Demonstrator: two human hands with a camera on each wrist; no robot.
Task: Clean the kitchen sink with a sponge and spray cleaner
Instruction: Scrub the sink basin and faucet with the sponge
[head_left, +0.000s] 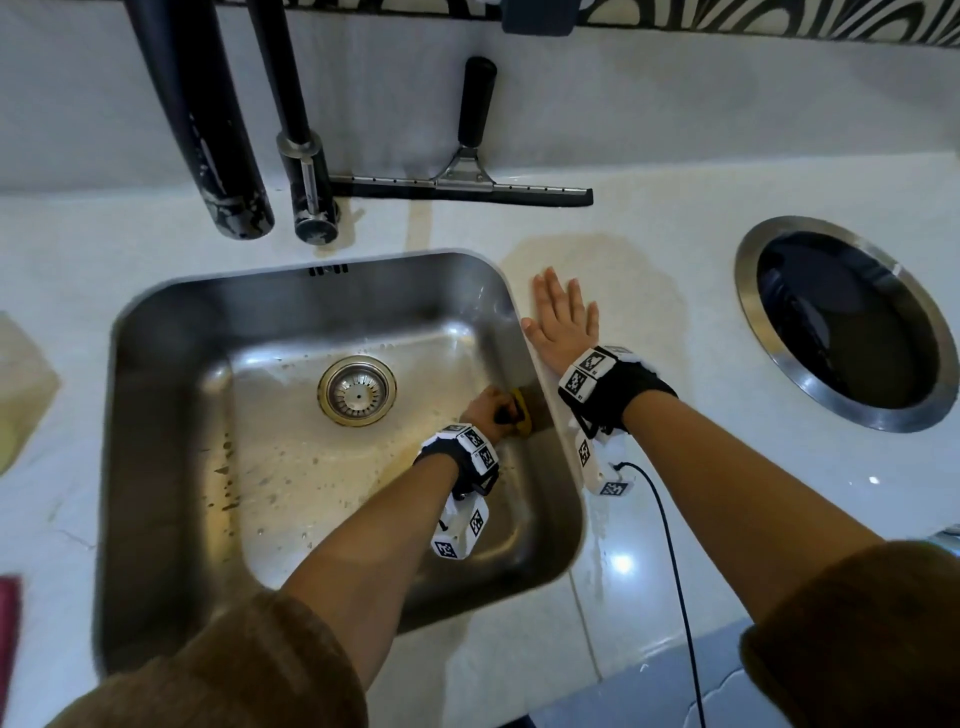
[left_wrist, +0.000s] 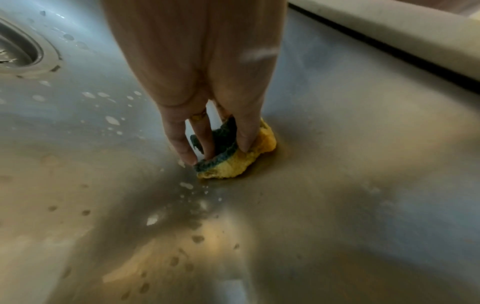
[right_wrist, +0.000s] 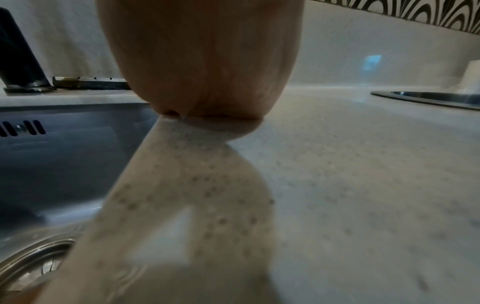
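A stainless steel sink (head_left: 171, 364) is set into a white counter, its wet bottom spotted with foam around the round drain (head_left: 357, 391). My left hand (head_left: 488, 408) reaches into the basin and grips a yellow sponge (head_left: 521, 413) with a dark scouring side against the foot of the right wall. In the left wrist view the fingers (left_wrist: 182, 139) pinch the crumpled sponge (left_wrist: 239, 162) onto the steel. My right hand (head_left: 561, 319) lies flat, fingers spread, on the counter at the sink's right rim; the right wrist view shows its palm (right_wrist: 207, 72) pressed down. No spray cleaner is in view.
Black tap pipes (head_left: 208, 130) hang over the sink's back left. A squeegee (head_left: 462, 182) leans against the backsplash behind the sink. A round steel-rimmed opening (head_left: 841, 322) sits in the counter at right. A cable (head_left: 670, 571) trails from my right wrist.
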